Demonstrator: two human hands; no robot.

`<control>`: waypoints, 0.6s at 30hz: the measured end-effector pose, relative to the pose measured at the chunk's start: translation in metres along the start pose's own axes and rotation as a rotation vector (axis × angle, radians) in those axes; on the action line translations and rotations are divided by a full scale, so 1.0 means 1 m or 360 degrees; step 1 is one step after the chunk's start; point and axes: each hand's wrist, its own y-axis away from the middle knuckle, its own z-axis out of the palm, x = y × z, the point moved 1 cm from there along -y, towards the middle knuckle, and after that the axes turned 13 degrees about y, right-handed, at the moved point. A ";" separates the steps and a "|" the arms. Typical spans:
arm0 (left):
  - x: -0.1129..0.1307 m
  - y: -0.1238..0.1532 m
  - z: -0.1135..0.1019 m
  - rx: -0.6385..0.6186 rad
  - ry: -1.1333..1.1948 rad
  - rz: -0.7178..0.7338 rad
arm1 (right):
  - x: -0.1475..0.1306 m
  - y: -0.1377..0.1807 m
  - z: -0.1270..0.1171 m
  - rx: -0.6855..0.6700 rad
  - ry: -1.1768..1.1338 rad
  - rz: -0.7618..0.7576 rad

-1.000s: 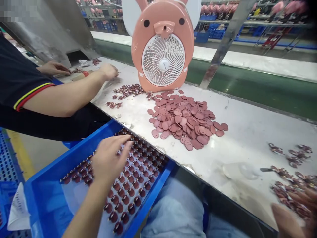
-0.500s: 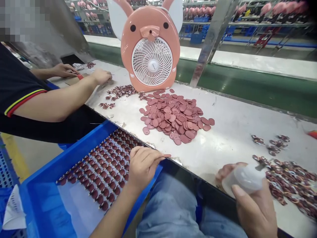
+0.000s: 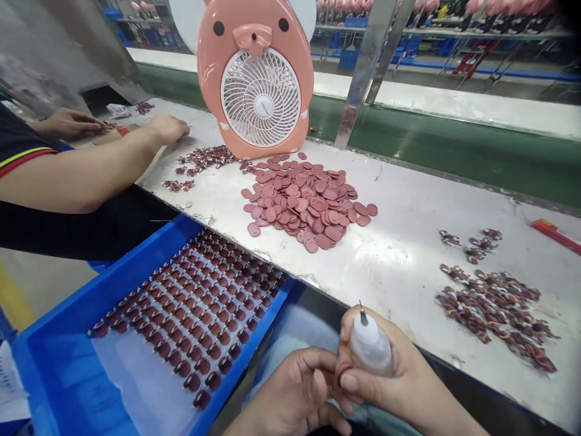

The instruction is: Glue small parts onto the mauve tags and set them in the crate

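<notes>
At far left, a co-worker's hands (image 3: 166,128) are held over the bench (image 3: 385,233), one reached forward; what is gripped there cannot be made out. Below that arm, a blue crate (image 3: 68,375) is set against the bench edge, and in it slanting rows of dark red pieces (image 3: 200,303) are laid out on a white sheet (image 3: 136,375). Small brown parts (image 3: 206,157) are scattered beside the foot of a pink animal-shaped fan (image 3: 263,106), in front of which reddish oval discs (image 3: 308,206) are heaped. Nearer the camera, the left hand (image 3: 299,387) is curled, its fingertips brought up to a single disc (image 3: 341,370) between the two hands; whether it is pinched by them cannot be told. The disc is also met by the thumb of the right hand (image 3: 402,378), in which a white squeeze bottle (image 3: 372,348) is grasped, needle tip upward. Farther right, more brown parts (image 3: 494,303) are piled, and near the right edge a red object (image 3: 556,233) is seen lying.
</notes>
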 end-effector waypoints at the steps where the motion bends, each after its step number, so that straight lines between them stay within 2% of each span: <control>1: 0.002 0.001 0.001 0.0006 -0.0020 0.0024 | 0.001 0.000 0.002 -0.0036 -0.0005 -0.0005; 4: 0.006 0.002 0.004 0.0038 -0.0022 0.0046 | 0.008 0.004 0.005 0.0001 0.0031 -0.0013; 7: 0.005 0.003 0.002 0.0019 0.0026 0.0039 | 0.018 0.014 -0.004 0.0401 0.0186 -0.0033; 9: 0.003 0.004 -0.002 -0.0007 0.0079 0.0079 | 0.027 0.024 -0.016 0.0565 0.0370 -0.0062; 12: 0.002 0.007 -0.008 -0.0047 0.0142 0.0182 | 0.037 0.037 -0.033 0.0631 0.0963 -0.0090; 15: 0.004 0.008 -0.008 -0.0057 0.0171 0.0264 | 0.038 0.048 -0.043 0.0656 0.1658 -0.0258; 18: 0.008 0.009 -0.002 -0.0053 0.0204 0.0317 | 0.034 0.059 -0.048 0.0791 0.1885 -0.0437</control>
